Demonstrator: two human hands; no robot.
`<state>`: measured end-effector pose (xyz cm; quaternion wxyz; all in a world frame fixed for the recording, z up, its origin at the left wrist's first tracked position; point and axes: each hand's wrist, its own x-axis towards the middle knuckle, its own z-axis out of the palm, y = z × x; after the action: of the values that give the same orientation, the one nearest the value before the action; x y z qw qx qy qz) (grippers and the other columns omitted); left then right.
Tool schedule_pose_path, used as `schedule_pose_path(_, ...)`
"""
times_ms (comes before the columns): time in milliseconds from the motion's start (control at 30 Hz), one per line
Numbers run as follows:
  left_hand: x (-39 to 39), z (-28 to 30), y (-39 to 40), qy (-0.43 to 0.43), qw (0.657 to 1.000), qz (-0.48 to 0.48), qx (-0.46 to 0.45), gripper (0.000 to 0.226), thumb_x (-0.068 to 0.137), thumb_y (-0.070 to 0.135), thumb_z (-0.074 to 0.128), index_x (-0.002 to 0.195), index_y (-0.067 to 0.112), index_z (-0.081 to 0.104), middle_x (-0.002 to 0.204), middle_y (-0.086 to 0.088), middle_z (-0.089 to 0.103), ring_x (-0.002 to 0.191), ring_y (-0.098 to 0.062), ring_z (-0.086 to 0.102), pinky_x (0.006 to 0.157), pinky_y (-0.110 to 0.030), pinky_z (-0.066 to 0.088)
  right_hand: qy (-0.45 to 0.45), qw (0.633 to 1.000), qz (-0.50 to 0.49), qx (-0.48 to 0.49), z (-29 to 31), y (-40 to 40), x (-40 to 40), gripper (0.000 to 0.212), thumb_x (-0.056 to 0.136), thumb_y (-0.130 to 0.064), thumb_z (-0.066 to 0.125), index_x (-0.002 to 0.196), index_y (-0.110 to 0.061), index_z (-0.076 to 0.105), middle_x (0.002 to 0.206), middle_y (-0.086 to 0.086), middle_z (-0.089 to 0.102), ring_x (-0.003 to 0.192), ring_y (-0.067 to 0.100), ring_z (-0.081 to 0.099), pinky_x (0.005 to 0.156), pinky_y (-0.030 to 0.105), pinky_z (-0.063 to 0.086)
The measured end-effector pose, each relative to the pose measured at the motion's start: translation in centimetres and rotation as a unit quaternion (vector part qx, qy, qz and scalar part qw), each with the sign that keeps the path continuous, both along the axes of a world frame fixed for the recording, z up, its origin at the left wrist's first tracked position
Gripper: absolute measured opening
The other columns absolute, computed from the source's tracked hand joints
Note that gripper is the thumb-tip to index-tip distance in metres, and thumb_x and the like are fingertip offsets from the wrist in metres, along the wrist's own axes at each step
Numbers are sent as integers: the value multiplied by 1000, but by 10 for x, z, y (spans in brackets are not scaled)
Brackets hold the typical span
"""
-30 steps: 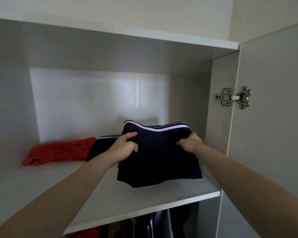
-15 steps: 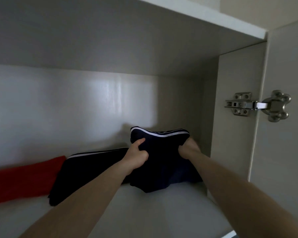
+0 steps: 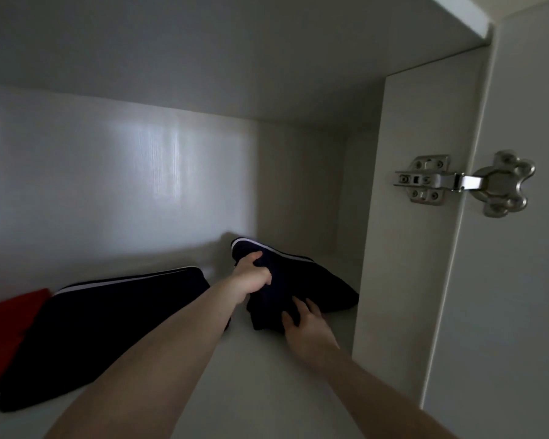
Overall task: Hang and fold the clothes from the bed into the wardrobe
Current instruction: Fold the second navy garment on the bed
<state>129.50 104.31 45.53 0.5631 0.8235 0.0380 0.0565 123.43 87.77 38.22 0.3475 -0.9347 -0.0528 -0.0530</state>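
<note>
A folded navy-blue cloth garment with a thin white stripe (image 3: 301, 280) lies at the lower centre-right of the frame, on the white wardrobe shelf (image 3: 267, 384), tucked into the back right corner where the shelf meets the white side panel (image 3: 403, 248). Its striped edge faces the back wall, and its long axis appears to run diagonally from the back, at centre frame, towards the lower right; the fold nearest the camera looks bunched rather than flat.

The left hand (image 3: 252, 275) clamps a curled grip on the garment's upper left part, probably to steer it deep into the corner. The right hand (image 3: 305, 324) lies with fingers spread and fairly straight on the near edge, seemingly pressing the fold down so that it holds its shape.

Just to the left, a second dark folded garment with a white stripe (image 3: 108, 315) rests on the same shelf, its near corner hidden behind the left forearm. Beyond that, a red folded cloth (image 3: 7, 324) sits at the left edge of the frame. At right, a metal hinge (image 3: 463, 182) links the side panel to the open door.
</note>
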Motion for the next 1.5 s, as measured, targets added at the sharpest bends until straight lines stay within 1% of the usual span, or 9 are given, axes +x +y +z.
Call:
schedule_pose_path(133, -10, -12, 14, 49, 996, -32, 74, 85, 88, 17, 68, 161, 25, 27, 157, -7, 40, 136, -26, 46, 93, -27, 41, 18, 998, -3, -60, -10, 6, 17, 71, 99, -71, 30, 163, -44, 14, 171, 4, 17, 154, 29, 26, 126, 48, 11)
schedule_pose_path(233, -40, -20, 38, 6, 981, -34, 191, 82, 88, 23, 68, 160, 20, 29, 158, -6, 37, 138, -24, 43, 101, -25, 37, 23, 994, -1, -107, -12, 19, 29, 79, 89, -83, 24, 160, -49, 18, 170, 5, 15, 154, 32, 23, 124, 55, 5)
schedule_pose_path(333, -76, -35, 69, -94, 904, -2, 417, 71, 87, 35, 64, 152, 22, 40, 157, 0, 33, 139, -28, 38, 112, -34, 34, 25, 988, 3, -151, -14, 33, 40, 80, 86, -84, 22, 158, -49, 22, 172, 2, 12, 155, 35, 19, 122, 59, 2)
schedule_pose_path(400, -95, -51, 89, -107, 867, 23, 485, 66, 87, 42, 61, 149, 27, 43, 158, 2, 33, 142, -26, 36, 117, -36, 29, 24, 986, 4, -164, -13, 41, 44, 77, 88, -82, 23, 158, -49, 23, 172, 1, 12, 156, 36, 17, 122, 60, 2)
schedule_pose_path(567, -118, -96, 122, -39, 870, 76, 486, 64, 100, 55, 40, 160, 38, 23, 170, 4, 16, 156, -20, 14, 127, -44, 1, 20, 983, 19, -180, -15, 49, 48, 76, 91, -79, 21, 160, -49, 17, 173, -3, 7, 157, 32, 17, 121, 60, 3)
schedule_pose_path(733, -115, -104, 127, -15, 882, 62, 466, 66, 102, 57, 34, 162, 42, 11, 172, 7, 2, 158, -18, 1, 127, -44, -6, -39, 990, 30, -131, -18, 48, 38, 69, 98, -69, 34, 160, -47, 16, 172, -5, 2, 156, 31, 15, 126, 49, 17)
schedule_pose_path(867, -116, -104, 124, -6, 877, 73, 474, 66, 102, 58, 31, 162, 42, 10, 172, 8, -1, 158, -19, -1, 126, -47, -9, -95, 987, 18, -128, -22, 49, 22, 60, 99, -58, 44, 154, -38, 35, 157, 0, 26, 141, 30, 32, 116, 44, 36)
schedule_pose_path(1100, -136, -101, 113, 53, 858, 107, 499, 70, 102, 61, 21, 164, 35, 1, 172, 5, -11, 158, -27, -13, 125, -52, -14, -9, 980, 82, -183, -19, 43, -9, 73, 102, -58, 30, 166, -31, 7, 174, -6, 8, 159, 28, 6, 129, 47, 1)
schedule_pose_path(1500, -224, -98, 89, 88, 856, 66, 506, 78, 99, 70, 17, 164, 32, -2, 171, 4, -13, 157, -27, -16, 125, -49, -14, 14, 950, 154, -270, -14, 27, -79, 69, 104, -58, 18, 166, -29, 8, 174, -1, 1, 160, 30, -3, 127, 55, -6)
